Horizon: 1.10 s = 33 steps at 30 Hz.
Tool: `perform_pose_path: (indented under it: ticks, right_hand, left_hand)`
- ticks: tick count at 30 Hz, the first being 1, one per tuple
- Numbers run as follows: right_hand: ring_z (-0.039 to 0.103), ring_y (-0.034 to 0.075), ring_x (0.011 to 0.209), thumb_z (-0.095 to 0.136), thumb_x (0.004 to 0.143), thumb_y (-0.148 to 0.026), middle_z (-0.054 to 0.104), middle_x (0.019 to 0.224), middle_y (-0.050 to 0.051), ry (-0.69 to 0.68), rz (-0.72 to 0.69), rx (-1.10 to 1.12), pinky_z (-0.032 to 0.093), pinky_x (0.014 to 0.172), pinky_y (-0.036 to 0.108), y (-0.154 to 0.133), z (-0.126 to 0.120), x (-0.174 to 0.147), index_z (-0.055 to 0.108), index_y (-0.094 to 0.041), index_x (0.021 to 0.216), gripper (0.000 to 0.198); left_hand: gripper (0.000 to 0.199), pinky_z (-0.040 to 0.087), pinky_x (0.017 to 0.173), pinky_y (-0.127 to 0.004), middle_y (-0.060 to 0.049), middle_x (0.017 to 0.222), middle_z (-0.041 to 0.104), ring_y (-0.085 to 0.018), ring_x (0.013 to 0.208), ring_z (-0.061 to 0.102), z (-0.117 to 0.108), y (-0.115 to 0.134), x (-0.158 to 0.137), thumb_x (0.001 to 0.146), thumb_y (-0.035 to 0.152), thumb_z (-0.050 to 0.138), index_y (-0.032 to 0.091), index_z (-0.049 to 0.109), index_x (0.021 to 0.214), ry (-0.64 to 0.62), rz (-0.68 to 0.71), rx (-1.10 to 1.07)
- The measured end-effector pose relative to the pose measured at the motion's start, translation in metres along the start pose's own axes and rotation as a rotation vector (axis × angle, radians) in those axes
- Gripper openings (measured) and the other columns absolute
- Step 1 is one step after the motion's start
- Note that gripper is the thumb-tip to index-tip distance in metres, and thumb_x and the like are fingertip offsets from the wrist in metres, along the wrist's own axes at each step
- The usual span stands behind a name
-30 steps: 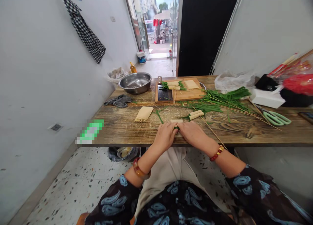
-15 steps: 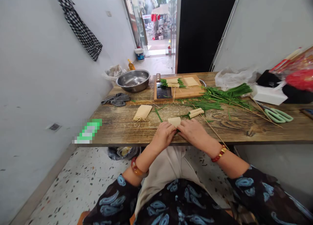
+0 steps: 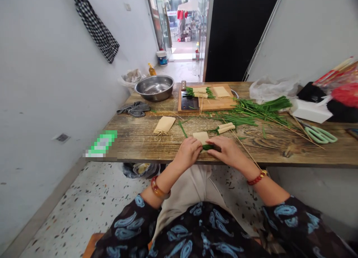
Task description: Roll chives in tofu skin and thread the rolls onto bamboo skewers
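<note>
A beige sheet that looks like tofu skin (image 3: pixel 200 137) lies flat near the table's front edge, with a small bundle of green chives (image 3: pixel 207 147) across its near end. My left hand (image 3: pixel 189 152) is closed, its fingertips pressed together on the left end of the chives. My right hand (image 3: pixel 226 152) is at the right end, thumb and fingers apart around the greens. Just beyond it lie finished beige rolls (image 3: pixel 226 128) with chives sticking out. To the left is a stack of beige sheets (image 3: pixel 165 124).
A cutting board (image 3: pixel 215 107) holds a cleaver (image 3: pixel 189 102), more chive rolls (image 3: pixel 200 93) and a beige sheet. Loose chives (image 3: pixel 263 106) and thin skewers lie to the right, near green-handled scissors (image 3: pixel 320 134). A steel basin (image 3: pixel 154 89) and a grey cloth (image 3: pixel 134 109) are at left.
My right hand has shifted slightly right and its fingers have parted, so the chive bundle between the hands now shows. The view has tilted a little. The left hand stays in place.
</note>
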State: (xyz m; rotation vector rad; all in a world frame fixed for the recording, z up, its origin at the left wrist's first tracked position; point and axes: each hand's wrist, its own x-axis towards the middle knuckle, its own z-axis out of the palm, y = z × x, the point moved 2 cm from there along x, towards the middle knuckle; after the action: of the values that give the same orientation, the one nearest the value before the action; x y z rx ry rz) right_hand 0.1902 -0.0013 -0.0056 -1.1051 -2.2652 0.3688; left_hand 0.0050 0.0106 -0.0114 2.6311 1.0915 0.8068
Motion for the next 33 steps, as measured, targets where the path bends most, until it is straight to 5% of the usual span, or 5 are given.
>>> perform_pose_path:
  ticks: [10,17,25,33]
  right_hand:
    - [0.055,0.02,0.08,0.053,0.09,-0.021,0.065,0.083,0.007,-0.102,-0.125,-0.272,0.038,0.073,0.032,0.002,-0.004,0.017,0.067,-0.019,0.089,0.014]
    - [0.051,0.018,0.081,0.046,0.094,-0.023,0.06,0.083,0.006,-0.058,-0.138,-0.204,0.037,0.07,0.028,0.01,0.005,0.009,0.061,-0.018,0.08,0.021]
    - [0.052,0.019,0.086,0.043,0.096,-0.023,0.061,0.086,0.007,-0.011,-0.114,-0.23,0.04,0.075,0.03,0.006,0.007,0.003,0.061,-0.019,0.083,0.023]
    - [0.054,0.023,0.093,0.046,0.093,-0.023,0.063,0.098,0.01,0.003,-0.179,-0.164,0.046,0.081,0.038,0.003,0.004,-0.006,0.064,-0.02,0.1,0.02]
  left_hand:
    - [0.013,0.038,0.074,-0.032,-0.004,0.081,0.061,-0.019,0.083,0.053,0.0,0.003,0.0,0.09,0.023,0.049,0.019,0.059,0.084,-0.026,-0.058,0.085]
    - [0.02,0.039,0.076,-0.033,-0.005,0.092,0.06,-0.018,0.087,0.051,0.0,0.007,0.0,0.092,0.023,0.045,0.019,0.062,0.082,-0.016,0.005,0.177]
    - [0.019,0.042,0.082,-0.035,-0.008,0.095,0.057,-0.02,0.092,0.05,-0.006,0.01,-0.007,0.092,0.03,0.048,0.017,0.061,0.096,-0.109,0.109,0.221]
    - [0.028,0.042,0.076,-0.034,-0.008,0.086,0.056,-0.019,0.082,0.048,0.0,0.007,0.0,0.095,0.022,0.036,0.016,0.06,0.083,-0.126,0.12,0.249]
